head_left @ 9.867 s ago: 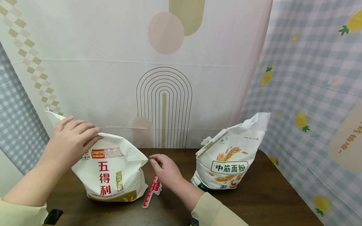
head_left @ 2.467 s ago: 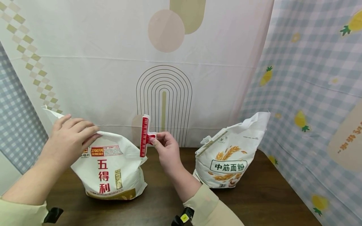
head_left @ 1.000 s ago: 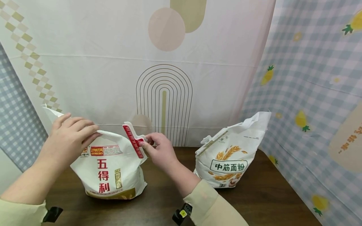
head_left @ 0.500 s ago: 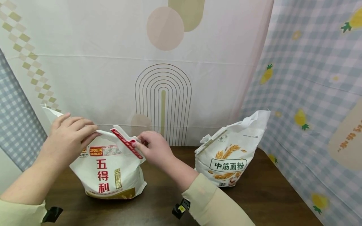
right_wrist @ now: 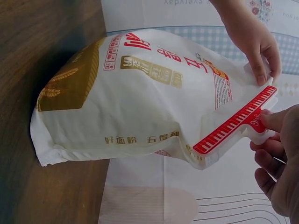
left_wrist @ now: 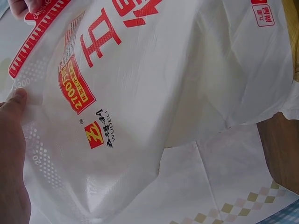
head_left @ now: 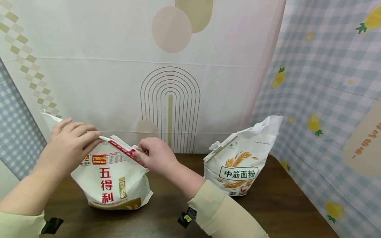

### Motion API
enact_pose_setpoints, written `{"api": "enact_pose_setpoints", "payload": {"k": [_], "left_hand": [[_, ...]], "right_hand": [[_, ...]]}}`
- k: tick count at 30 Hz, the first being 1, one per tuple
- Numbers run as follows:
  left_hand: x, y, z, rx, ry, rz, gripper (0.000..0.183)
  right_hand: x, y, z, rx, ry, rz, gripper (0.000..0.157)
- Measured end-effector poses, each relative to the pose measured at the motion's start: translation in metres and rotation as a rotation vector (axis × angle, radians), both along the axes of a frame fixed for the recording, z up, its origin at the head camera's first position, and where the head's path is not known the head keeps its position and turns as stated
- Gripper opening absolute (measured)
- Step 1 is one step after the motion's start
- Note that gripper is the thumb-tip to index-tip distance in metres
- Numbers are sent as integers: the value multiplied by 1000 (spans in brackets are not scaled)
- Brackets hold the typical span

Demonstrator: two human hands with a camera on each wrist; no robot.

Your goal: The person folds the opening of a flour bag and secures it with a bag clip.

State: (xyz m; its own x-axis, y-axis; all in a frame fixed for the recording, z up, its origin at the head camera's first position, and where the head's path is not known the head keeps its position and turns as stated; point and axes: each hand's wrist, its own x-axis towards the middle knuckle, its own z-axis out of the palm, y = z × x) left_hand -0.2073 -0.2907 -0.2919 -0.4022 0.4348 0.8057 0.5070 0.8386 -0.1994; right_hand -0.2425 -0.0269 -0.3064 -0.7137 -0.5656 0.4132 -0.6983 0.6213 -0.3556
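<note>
A white flour bag (head_left: 114, 180) with red lettering stands on the left of the table, its top folded over. My left hand (head_left: 69, 145) pinches that folded edge between thumb and fingers. A red and white bag clip (head_left: 126, 150) lies along the sloping right part of the fold. My right hand (head_left: 159, 157) pinches the clip by its handle. In the right wrist view the clip (right_wrist: 236, 121) straddles the bag's top edge, one end close to the left hand's fingertips. The left wrist view has the bag (left_wrist: 135, 93) up close, with the left thumb at its fold.
Another white flour bag (head_left: 238, 168) with green lettering and wheat ears stands to the right, a pale clip (head_left: 220, 150) along its sloping left top. Both bags are on a dark wooden table (head_left: 268, 211). A printed cloth (head_left: 119, 82) hangs behind; checked cloth (head_left: 321, 99) hangs at the right.
The clip was lying on the table; my right hand picked it up, tilted it leftward and moved it down onto the bag's folded edge. My left hand has kept its hold on the fold.
</note>
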Motion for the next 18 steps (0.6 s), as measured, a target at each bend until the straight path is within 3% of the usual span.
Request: {"api": "enact_pose_setpoints", "payload": {"k": [10,18], "left_hand": [[0,2,2,3,6,-15,60],[-1,1,1,-1,6,-15,60]], "right_hand": [[0,-3,1,71,74,1,18],[1,-5,4,106,77,-14,24]]}}
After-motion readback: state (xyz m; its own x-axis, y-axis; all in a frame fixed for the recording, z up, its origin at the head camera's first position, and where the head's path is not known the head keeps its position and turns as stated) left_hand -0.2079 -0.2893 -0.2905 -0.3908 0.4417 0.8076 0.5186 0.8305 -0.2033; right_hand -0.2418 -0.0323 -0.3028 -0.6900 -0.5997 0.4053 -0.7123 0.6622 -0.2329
